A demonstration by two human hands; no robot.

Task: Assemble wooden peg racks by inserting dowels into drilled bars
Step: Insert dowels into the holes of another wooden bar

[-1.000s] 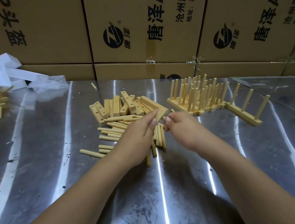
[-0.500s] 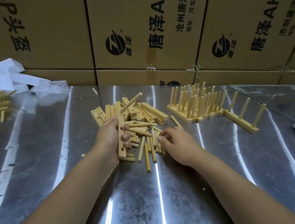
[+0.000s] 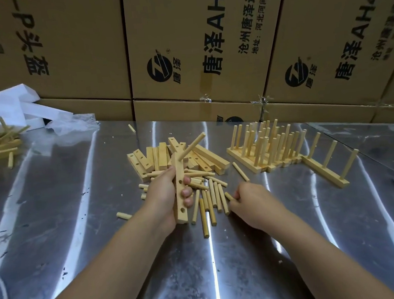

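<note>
Within the curled left fingers (image 3: 187, 192), a one-dowel drilled bar (image 3: 178, 168)

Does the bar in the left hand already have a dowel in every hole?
No, the bar in the left hand carries one dowel at its far end, and two nearer holes are empty.

Even bright indoor light, streaky glare on the metal table (image 3: 54, 207), wide-angle bending at edges, mostly sharp
</note>
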